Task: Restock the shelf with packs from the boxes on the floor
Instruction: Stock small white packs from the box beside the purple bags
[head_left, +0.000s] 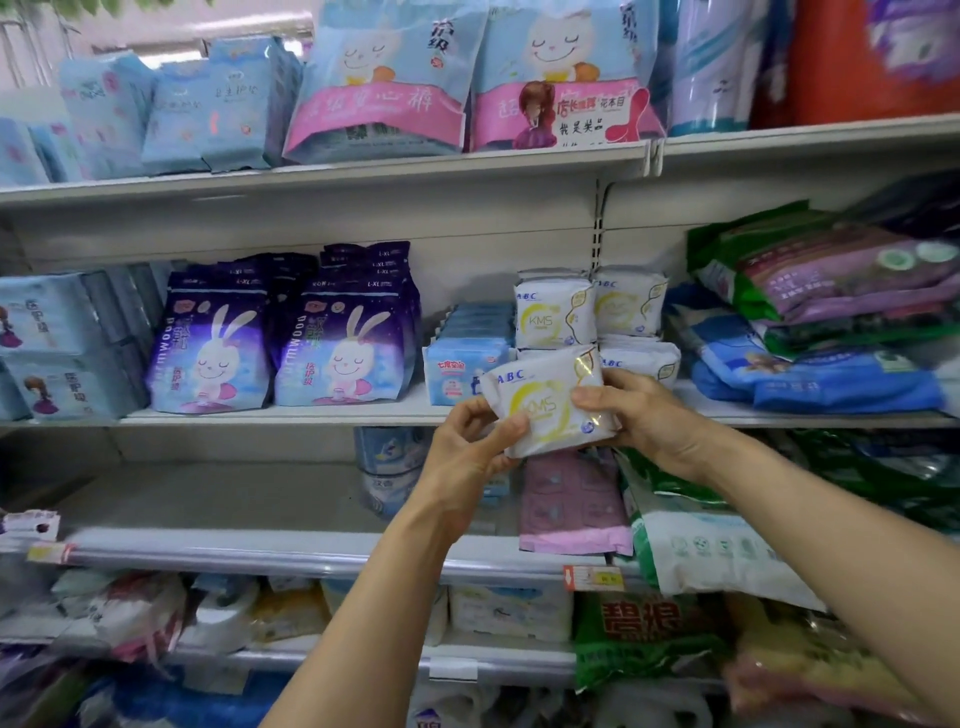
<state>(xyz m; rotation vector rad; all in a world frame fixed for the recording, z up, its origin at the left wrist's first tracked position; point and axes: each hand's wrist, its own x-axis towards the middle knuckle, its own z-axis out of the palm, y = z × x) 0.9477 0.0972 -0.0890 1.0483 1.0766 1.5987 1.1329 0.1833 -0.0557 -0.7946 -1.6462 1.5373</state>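
Pack, white soft plastic with yellow ring print (548, 406), pinched at both ends by left hand (470, 452) and right hand (636, 415), long axis tilted up-right, just near of the white-pack stack (592, 312) on the middle shelf (311, 413); right hand closer to stack.

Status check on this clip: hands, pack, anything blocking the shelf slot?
Left hand and right hand both grip white ABC pack. Pack tilted, at middle shelf edge, before matching ABC packs. Nothing blocking.

Bright even shop light, soft shadows under shelves, motion blur and wide-angle bending toward edges
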